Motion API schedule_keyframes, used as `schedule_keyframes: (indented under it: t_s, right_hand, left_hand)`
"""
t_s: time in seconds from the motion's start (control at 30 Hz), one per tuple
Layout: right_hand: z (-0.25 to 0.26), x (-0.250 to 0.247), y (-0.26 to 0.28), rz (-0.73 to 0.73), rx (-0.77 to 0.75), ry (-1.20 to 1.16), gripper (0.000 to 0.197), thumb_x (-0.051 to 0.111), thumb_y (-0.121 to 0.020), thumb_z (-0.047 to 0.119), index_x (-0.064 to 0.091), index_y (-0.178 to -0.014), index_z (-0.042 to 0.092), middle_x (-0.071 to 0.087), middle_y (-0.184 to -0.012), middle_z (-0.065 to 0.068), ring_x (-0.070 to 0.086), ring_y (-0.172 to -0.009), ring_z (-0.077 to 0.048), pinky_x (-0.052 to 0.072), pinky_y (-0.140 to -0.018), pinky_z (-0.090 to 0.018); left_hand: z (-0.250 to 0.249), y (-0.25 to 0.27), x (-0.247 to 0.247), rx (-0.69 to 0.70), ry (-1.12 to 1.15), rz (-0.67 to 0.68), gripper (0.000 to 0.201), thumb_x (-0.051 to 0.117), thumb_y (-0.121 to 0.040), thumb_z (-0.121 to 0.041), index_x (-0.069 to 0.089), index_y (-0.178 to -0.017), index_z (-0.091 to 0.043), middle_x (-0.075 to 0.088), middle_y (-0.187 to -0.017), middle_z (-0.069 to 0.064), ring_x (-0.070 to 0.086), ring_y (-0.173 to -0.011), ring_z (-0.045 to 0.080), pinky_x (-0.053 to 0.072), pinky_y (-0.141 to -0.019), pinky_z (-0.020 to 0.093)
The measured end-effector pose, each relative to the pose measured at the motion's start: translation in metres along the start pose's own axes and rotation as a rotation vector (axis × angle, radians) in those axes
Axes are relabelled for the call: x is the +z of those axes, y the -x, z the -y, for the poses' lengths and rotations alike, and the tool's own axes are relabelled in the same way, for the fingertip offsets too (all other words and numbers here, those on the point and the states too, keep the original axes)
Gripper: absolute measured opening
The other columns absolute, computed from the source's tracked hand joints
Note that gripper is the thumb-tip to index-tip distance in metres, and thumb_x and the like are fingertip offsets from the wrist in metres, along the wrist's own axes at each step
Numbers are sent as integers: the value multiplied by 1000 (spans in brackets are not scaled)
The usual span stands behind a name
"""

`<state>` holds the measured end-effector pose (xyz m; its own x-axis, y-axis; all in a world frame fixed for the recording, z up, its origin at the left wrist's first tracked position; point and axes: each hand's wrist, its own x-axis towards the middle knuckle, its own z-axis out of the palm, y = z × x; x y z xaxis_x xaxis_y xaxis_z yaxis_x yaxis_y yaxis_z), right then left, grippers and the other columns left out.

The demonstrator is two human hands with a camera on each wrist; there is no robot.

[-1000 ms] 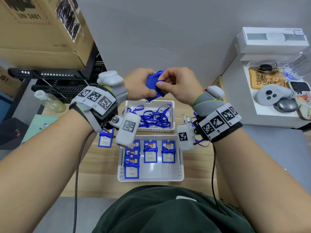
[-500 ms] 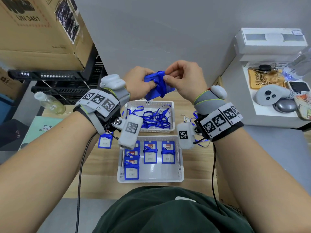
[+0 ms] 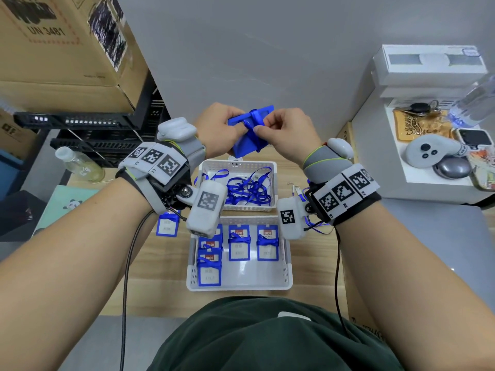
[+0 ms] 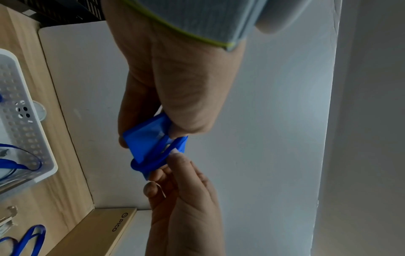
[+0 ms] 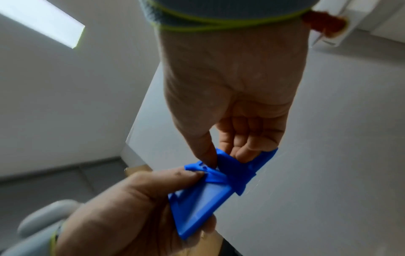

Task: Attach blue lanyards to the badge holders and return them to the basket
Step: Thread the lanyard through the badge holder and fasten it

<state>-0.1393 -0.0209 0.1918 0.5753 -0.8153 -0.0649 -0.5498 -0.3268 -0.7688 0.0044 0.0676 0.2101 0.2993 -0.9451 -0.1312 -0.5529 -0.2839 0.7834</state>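
Note:
Both hands are raised over the far basket. My left hand [image 3: 235, 129] grips a blue badge holder [image 3: 245, 144] by its left edge, thumb on its face. A blue lanyard [image 3: 254, 121] is wrapped across the holder's upper part, and my right hand [image 3: 261, 127] pinches it. In the left wrist view, the left hand [image 4: 144, 138] grips the holder [image 4: 146, 140] and the lanyard [image 4: 153, 162] loops round it. In the right wrist view, the right hand [image 5: 223, 155] pinches the lanyard [image 5: 234, 171] on the holder [image 5: 201, 204]. The near white basket [image 3: 288, 274] holds several holders with lanyards.
The far white basket [image 3: 273, 183] holds loose blue lanyards [image 3: 246, 191]. One badge holder [image 3: 167, 226] lies on the wooden table left of the baskets. A clear bottle [image 3: 80, 167] stands at the left. A white shelf [image 3: 380, 167] with a controller [image 3: 428, 153] is at the right.
The holder has turned so that more of its flat face shows. My right fingers have shifted along the lanyard band across it. Both hands stay raised over the far basket.

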Motion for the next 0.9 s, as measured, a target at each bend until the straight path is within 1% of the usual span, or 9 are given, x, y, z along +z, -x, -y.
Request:
schedule_keyframes:
  t_s: [0.07, 0.13, 0.17, 0.3, 0.5, 0.57, 0.67, 0.8, 0.9]
  right_hand:
    - [-2, 2, 1, 42, 39, -146, 17, 69, -79, 30, 61, -66, 21, 58, -63, 4, 53, -65, -15, 48, -72, -38]
    - [-2, 2, 4, 79, 46, -238, 22, 69, -81, 32, 61, -68, 17, 52, -62, 2, 45, -63, -16, 40, -66, -34]
    - [-1, 1, 6, 97, 44, -252, 24, 71, -83, 34, 62, -71, 15, 51, -63, 0, 42, -63, -15, 37, -63, -30]
    - [-2, -3, 8, 126, 26, -231, 19, 79, -80, 23, 62, -72, 18, 56, -61, 2, 47, -57, -11, 40, -60, -23]
    - [-2, -1, 4, 9, 52, -137, 16, 74, -73, 18, 60, -66, 22, 55, -58, 7, 49, -56, -9, 41, -60, -24]
    - [-2, -2, 3, -10, 39, -100, 18, 73, -74, 17, 58, -65, 23, 54, -57, 9, 48, -55, -7, 39, -58, -21]
    - [1, 1, 2, -19, 1, -75, 20, 73, -74, 17, 57, -65, 24, 52, -55, 11, 47, -52, -4, 39, -56, -19]
    - [-2, 4, 3, 40, -66, -222, 13, 78, -75, 15, 66, -78, 19, 60, -65, 4, 49, -58, -10, 46, -64, -25]
    - [-8, 1, 8, 89, -94, -363, 16, 74, -82, 9, 72, -98, 9, 64, -76, 0, 45, -62, -13, 42, -60, -19]
  left_hand:
    - [1, -1, 0, -10, -17, -36, 17, 57, -89, -20, 71, -91, -12, 70, -75, 11, 66, -61, 22, 57, -63, 36]
    - [3, -1, 0, -27, -44, -68, 14, 61, -87, -20, 72, -86, -12, 65, -71, 9, 55, -57, 19, 49, -61, 35]
    - [4, -1, 1, -39, -40, -69, 12, 63, -85, -21, 72, -85, -13, 65, -71, 9, 55, -58, 19, 51, -63, 37]
    - [6, -1, 4, -88, 51, -27, 11, 65, -82, -21, 73, -87, -15, 72, -77, 12, 71, -70, 30, 59, -69, 47]
    - [-1, 3, 2, -94, 212, 61, 11, 62, -91, -16, 71, -96, -11, 71, -94, 20, 71, -80, 30, 59, -76, 48]
    - [-2, 4, 1, -100, 245, 69, 18, 61, -92, -20, 71, -99, -7, 71, -93, 21, 71, -80, 32, 59, -76, 48]
    - [-1, 2, 4, -89, 196, -2, 18, 63, -90, -20, 70, -92, -4, 69, -85, 20, 70, -81, 38, 59, -70, 53]
    - [2, 1, 6, -114, 100, -107, 20, 68, -77, -34, 71, -79, -13, 69, -75, 16, 65, -66, 28, 58, -64, 50]
    - [5, -1, 1, -164, 52, -131, 29, 75, -71, -41, 68, -71, -13, 61, -62, 6, 50, -55, 20, 49, -57, 36]
